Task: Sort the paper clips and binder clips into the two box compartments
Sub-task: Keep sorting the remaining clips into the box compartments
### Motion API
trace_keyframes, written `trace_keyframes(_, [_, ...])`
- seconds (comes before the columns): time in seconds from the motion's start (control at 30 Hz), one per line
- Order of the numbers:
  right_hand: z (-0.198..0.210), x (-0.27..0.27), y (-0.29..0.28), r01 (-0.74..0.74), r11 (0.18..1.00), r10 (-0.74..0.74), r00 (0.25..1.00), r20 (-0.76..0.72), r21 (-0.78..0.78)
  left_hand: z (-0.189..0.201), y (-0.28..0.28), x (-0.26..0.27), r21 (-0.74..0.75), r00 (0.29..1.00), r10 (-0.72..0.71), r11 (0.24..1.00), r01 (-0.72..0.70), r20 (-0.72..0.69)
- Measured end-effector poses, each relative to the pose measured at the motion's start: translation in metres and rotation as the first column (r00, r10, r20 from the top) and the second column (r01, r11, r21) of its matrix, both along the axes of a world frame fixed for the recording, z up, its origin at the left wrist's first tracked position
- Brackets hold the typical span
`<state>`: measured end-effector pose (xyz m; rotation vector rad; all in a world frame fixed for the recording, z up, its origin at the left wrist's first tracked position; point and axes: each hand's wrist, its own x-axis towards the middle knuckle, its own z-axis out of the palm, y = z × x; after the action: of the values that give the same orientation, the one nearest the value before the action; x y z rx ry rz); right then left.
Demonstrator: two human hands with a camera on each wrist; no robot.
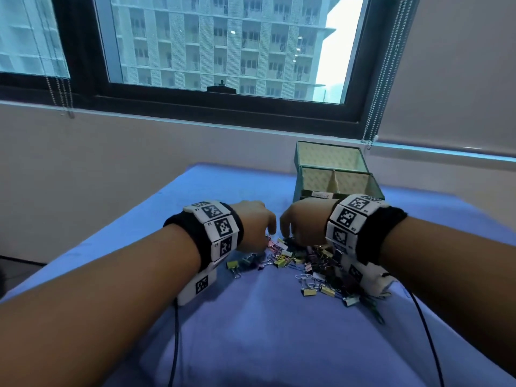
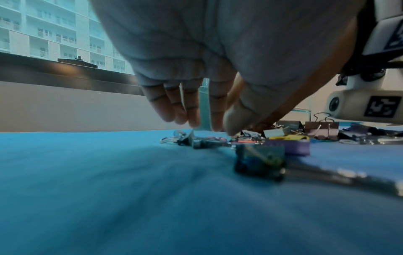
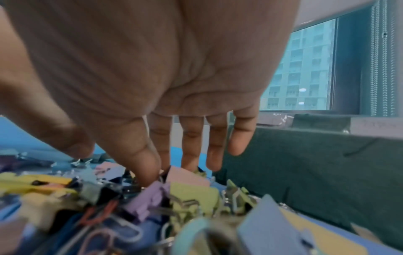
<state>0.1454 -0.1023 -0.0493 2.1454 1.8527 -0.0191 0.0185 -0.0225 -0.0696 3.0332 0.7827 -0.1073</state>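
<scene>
Nearest to me, on the blue cloth bench [image 1: 251,331], lies the mixed heap of small coloured metal binder clips and thin wire paper clips [image 1: 304,263]. I think these are light and hard. The binder clips look easy to take by their folded bodies or by their silver wire handles. The paper clips lie flat and thin, so I think I must pinch them at an edge or slide them first. They are tangled together, so lifting one may drag others along.

My left hand [image 1: 255,224] reaches down at the left edge of the heap, fingers nearly straight, thumb close to the first finger over a small clip; I cannot tell if it has hold yet. My right hand [image 1: 304,220] is over the middle of the heap, fingers hanging down among the clips. In the right wrist view its thumb [image 3: 144,165] touches a pale purple binder clip [image 3: 148,198], but I cannot tell if the grip has closed.

Farther off, just beyond my right hand, stands the dark green box with two compartments [image 1: 374,185], its lid up behind. Both compartments look empty from here, though their bottoms are partly hidden.
</scene>
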Motion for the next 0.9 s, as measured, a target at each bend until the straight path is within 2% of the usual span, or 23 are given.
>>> trace_keyframes(0.2, [-0.005, 0.003, 0.003, 0.047, 0.998, -0.043, 0.992, -0.12, 0.036, -0.003, 0.001, 0.0, -0.018, 1.0, -0.015, 1.0, 0.014, -0.02])
trace_keyframes(0.3, [-0.005, 0.009, 0.0, 0.049, 0.997, -0.043, 0.995, -0.094, 0.059, -0.003, 0.002, 0.002, -0.024, 1.0, -0.016, 1.0, 0.016, -0.001])
trace_keyframes(0.37, [-0.002, 0.009, -0.002, 0.043, 0.989, -0.028, 0.993, -0.113, 0.141, -0.002, 0.003, 0.003, -0.013, 1.0, -0.017, 1.0, 0.018, 0.013])
trace_keyframes(0.43, [-0.001, 0.006, -0.003, 0.054, 0.977, -0.013, 0.981, -0.193, 0.205, 0.0, 0.005, 0.003, 0.004, 0.996, -0.004, 1.0, 0.004, 0.093])
trace_keyframes(0.53, [-0.005, 0.0, -0.004, 0.051, 0.993, -0.022, 0.965, -0.262, 0.103, 0.002, 0.011, 0.003, 0.026, 0.974, 0.053, 0.998, -0.06, 0.221])
trace_keyframes(0.63, [-0.01, -0.004, -0.004, 0.024, 0.999, -0.014, 0.976, -0.218, 0.041, 0.002, 0.013, 0.002, 0.052, 0.976, 0.121, 0.99, -0.133, 0.183])
trace_keyframes(0.73, [-0.007, -0.004, -0.003, 0.033, 0.999, -0.028, 0.985, -0.168, 0.03, 0.0, 0.015, 0.002, 0.07, 0.981, 0.113, 0.99, -0.125, 0.157])
trace_keyframes(0.9, [-0.002, -0.006, 0.001, 0.083, 0.996, -0.074, 0.98, -0.184, 0.042, 0.0, 0.011, 0.005, -0.023, 0.993, 0.09, 0.996, -0.089, 0.078])
